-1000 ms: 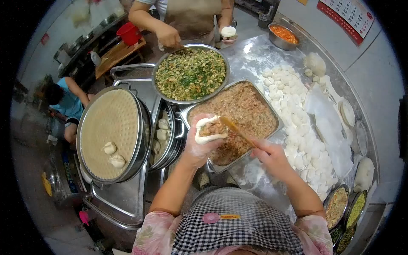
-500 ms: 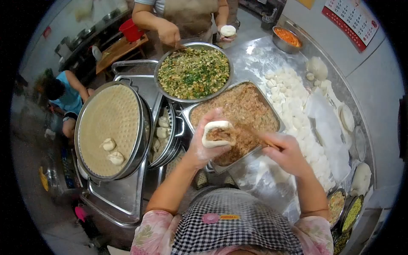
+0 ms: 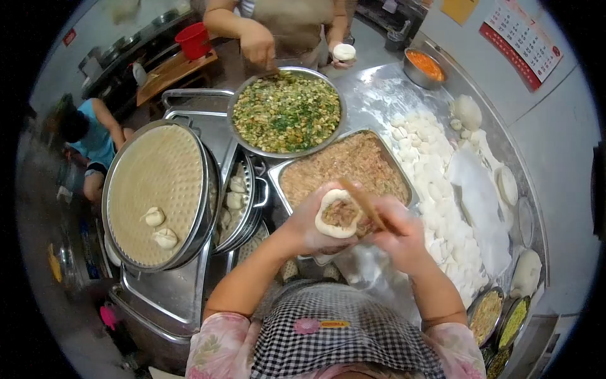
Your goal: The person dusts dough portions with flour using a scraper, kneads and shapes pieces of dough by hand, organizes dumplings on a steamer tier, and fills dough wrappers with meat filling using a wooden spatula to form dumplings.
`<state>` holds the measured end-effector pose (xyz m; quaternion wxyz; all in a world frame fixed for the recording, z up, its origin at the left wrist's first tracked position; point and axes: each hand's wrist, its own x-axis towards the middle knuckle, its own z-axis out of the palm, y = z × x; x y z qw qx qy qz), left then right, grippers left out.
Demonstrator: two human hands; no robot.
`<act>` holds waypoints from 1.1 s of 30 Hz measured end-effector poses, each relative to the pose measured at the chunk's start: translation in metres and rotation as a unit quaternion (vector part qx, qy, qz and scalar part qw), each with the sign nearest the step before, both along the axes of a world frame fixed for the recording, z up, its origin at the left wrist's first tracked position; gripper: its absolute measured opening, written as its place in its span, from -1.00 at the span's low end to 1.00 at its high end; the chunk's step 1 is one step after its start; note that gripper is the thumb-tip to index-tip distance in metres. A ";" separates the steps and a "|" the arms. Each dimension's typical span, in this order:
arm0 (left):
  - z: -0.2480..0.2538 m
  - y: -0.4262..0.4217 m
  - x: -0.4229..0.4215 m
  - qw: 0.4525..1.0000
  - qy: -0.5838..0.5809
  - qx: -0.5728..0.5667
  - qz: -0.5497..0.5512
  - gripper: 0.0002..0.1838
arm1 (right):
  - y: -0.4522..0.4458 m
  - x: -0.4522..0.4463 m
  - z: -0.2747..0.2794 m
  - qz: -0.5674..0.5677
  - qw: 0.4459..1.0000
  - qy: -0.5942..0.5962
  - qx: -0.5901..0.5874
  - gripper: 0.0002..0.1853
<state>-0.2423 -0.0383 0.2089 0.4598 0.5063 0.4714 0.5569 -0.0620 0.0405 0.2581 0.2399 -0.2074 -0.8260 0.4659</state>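
In my left hand (image 3: 310, 221) lies a round dough wrapper (image 3: 327, 228) with meat filling (image 3: 341, 213) in its middle. My right hand (image 3: 399, 232) is closed on a wooden spatula (image 3: 362, 203), whose blade points up beside the wrapper. Its fingers are close to the wrapper's right edge; whether they touch it I cannot tell. Both hands are over the near part of the square metal tray (image 3: 413, 197) of meat filling. A round bowl (image 3: 344, 120) of chopped green and yellow filling stands behind that tray.
Floured dough pieces (image 3: 435, 189) cover the table's right part. A steamer (image 3: 148, 189) with two buns stands left, beside a stack of steamers (image 3: 252, 205). Across the table a co-worker (image 3: 287, 28) holds a wrapper over the bowl's far side. Another person (image 3: 95, 136) sits at far left.
The spatula has left the meat in the tray and tilted upward. My right hand has moved left to the wrapper, and my left hand has shifted slightly right and down.
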 end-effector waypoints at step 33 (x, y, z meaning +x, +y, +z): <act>-0.002 -0.051 0.043 0.968 -0.225 0.014 0.114 -0.35 | -0.035 0.002 -0.027 0.025 0.990 0.105 0.089 -0.67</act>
